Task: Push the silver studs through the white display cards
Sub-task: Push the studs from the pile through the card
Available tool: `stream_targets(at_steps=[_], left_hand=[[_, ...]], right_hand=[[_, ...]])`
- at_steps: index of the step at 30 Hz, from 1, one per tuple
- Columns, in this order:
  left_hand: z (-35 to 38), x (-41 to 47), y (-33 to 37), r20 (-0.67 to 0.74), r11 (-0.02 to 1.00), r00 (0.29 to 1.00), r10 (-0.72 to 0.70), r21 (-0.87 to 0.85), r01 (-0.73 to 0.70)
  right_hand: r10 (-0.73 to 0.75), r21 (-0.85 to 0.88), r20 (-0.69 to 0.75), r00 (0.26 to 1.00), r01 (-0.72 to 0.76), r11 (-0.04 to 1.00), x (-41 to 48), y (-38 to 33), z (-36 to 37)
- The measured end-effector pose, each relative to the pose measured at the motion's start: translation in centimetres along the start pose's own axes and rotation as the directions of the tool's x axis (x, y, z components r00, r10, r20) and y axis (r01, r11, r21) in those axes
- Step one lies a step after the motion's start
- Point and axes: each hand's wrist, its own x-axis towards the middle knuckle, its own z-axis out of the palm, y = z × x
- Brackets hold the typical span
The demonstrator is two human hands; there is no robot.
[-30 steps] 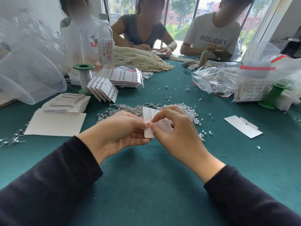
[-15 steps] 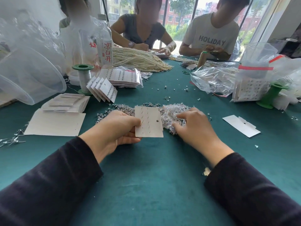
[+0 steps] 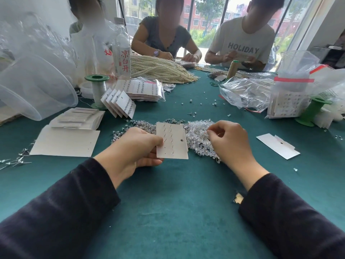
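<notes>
- White display card [image 3: 172, 146] is at the centre of the green desk [image 3: 168, 212]. The left grip [image 3: 134, 146] pinches its 9 o'clock edge, thumb on top and fingers beneath. Stud posts poke through the card in two columns.
- Right grip [image 3: 231, 141], at 3 o'clock of the card, is curled, with fingertips on the heap of clear pieces [image 3: 197, 135]. I cannot tell whether it pinches one.
- Silver studs [image 3: 138, 125] lie heaped at 11 o'clock, partly behind the left grip.
- A loose card [image 3: 278, 145] lies well apart at 3 o'clock. A blank sheet [image 3: 65, 143] lies at 9 o'clock, with stacked cards [image 3: 78, 118] at its far edge.
- Fanned filled cards [image 3: 119, 103] lean beside a green spool [image 3: 97, 90] at 11 o'clock.
- Pearl strands [image 3: 160, 70] lie at 12 o'clock.
- Three people sit at the far edge.
</notes>
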Motion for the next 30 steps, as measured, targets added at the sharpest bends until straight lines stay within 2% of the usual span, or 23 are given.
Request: stream_targets(at_steps=[3, 7, 16, 22, 25, 30], left_hand=[[0.1, 0.0, 0.0, 0.011, 1.000, 1.000, -0.003, 0.000, 0.003], [0.3, -0.1, -0.1, 0.026, 1.000, 1.000, -0.006, -0.002, 0.006], [0.6, -0.2, -0.2, 0.045, 1.000, 0.999, -0.001, 0.011, 0.000], [0.9, -0.3, -0.2, 0.060, 0.999, 0.998, 0.025, 0.032, -0.027], [0.9, -0.4, -0.3, 0.059, 0.999, 0.998, 0.034, 0.036, -0.036], [0.9, -0.3, -0.4, 0.058, 0.998, 0.997, 0.041, 0.040, -0.043]], right_hand=[[0.033, 0.090, -0.043, 0.999, -0.029, 0.996, 0.0, -0.1, -0.3], [0.075, 0.208, -0.018, 0.997, -0.070, 0.976, -0.1, -0.4, -0.6], [-0.102, 0.329, 0.015, 0.995, 0.091, 0.940, -2.7, -4.0, -0.3], [-0.302, 0.187, 0.103, 0.948, 0.280, 0.941, -3.9, -4.9, 1.1], [-0.321, 0.153, 0.138, 0.937, 0.300, 0.942, -4.0, -4.8, 1.5], [-0.288, 0.199, 0.092, 0.953, 0.266, 0.943, -3.9, -4.8, 1.7]])
